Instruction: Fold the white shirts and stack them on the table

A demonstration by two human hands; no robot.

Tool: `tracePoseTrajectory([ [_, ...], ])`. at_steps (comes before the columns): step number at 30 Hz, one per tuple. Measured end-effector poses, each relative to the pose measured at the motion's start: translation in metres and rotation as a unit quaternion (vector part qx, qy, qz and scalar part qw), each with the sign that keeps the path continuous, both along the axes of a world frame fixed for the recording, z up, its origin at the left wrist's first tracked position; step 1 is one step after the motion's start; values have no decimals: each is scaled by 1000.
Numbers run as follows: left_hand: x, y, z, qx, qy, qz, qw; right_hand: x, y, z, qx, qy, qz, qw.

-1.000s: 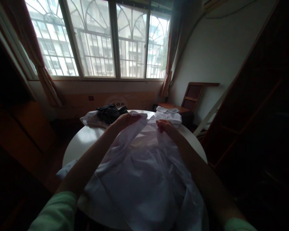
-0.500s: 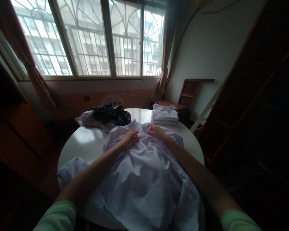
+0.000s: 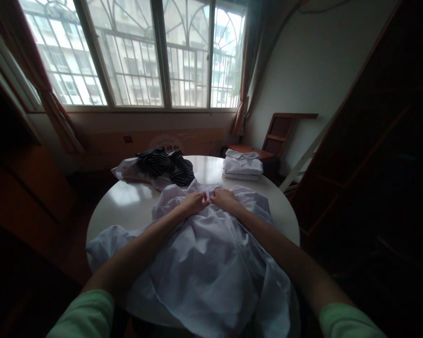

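At the far left of the round white table [image 3: 127, 206] lies a heap of dark striped cloth [image 3: 165, 164] on some pale fabric. A white shirt [image 3: 204, 263] is spread across the near half of the table, hanging over its front edge. The left hand [image 3: 193, 203] rests on the shirt's far end, fingers curled, seemingly pinching the cloth. Touching it, the right hand [image 3: 223, 198] grips the same spot likewise. Further right, near the table's far rim, sits a stack of folded white shirts [image 3: 242, 165].
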State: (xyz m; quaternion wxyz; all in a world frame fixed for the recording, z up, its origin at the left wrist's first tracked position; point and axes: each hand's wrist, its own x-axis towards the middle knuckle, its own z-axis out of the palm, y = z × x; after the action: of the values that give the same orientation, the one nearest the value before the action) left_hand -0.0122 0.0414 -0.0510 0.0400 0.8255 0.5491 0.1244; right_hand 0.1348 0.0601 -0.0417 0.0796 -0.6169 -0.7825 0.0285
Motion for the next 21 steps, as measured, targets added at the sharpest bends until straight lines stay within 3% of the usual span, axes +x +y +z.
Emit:
tracePoseTrajectory([
  [4, 0, -3, -5, -3, 13, 6, 1000, 6, 3, 5, -12, 63, -9, 998],
  [8, 0, -2, -8, 0, 21, 1, 1000, 9, 5, 8, 34, 131, -76, 988],
  [10, 0, -1, -10, 5, 20, -5, 1000, 9, 4, 6, 59, 123, -83, 987],
  [14, 2, -2, -12, 9, 17, 6, 1000, 9, 1, 1, 32, 55, -12, 998],
  [16, 3, -2, -12, 6, 12, 15, 1000, 9, 2, 0, 38, 49, -31, 998],
  [19, 3, -3, -11, 1, -7, 21, 1000, 12, 7, 0, 90, 103, -90, 986],
  [21, 2, -4, -11, 0, -28, 29, 999, 15, 11, 0, 130, 180, -94, 970],
])
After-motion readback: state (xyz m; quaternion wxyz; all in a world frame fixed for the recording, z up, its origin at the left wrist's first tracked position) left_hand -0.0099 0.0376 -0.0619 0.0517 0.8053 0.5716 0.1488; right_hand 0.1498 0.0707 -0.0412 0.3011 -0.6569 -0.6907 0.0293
